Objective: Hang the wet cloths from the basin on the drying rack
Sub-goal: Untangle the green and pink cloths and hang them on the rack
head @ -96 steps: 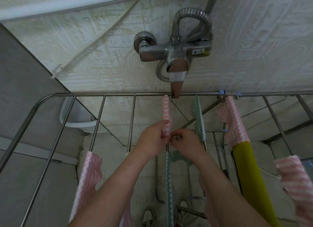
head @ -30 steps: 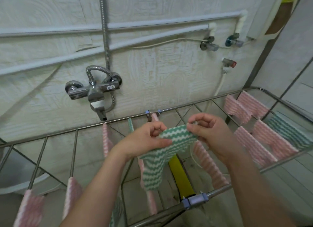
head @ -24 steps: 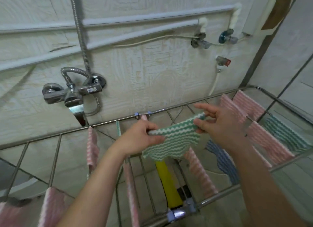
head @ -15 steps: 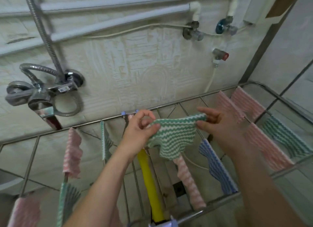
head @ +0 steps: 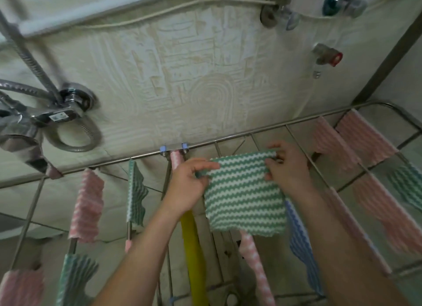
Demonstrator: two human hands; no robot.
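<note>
The left hand (head: 189, 184) and right hand (head: 285, 166) pinch the top corners of the green cloth (head: 244, 196), spread flat over the rack (head: 228, 139), slightly toward 3 o'clock from centre. It hides the bars below, so contact cannot be told. At 9 o'clock the tap (head: 45, 116) is blurred and cut off by the frame

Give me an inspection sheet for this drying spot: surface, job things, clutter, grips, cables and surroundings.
Surface: metal drying rack, cloths draped over several rails.
Job's things: green wavy cloth held spread above the rails, not yet draped; pink cloths and blue cloth hung.
Clutter: yellow item among the rails.
Grips: left hand pinches the cloth's upper left corner; right hand pinches its upper right.
Cables: pale cord along the wall; looped shower hose.
Surroundings: mixer tap, red-capped valve.
</note>
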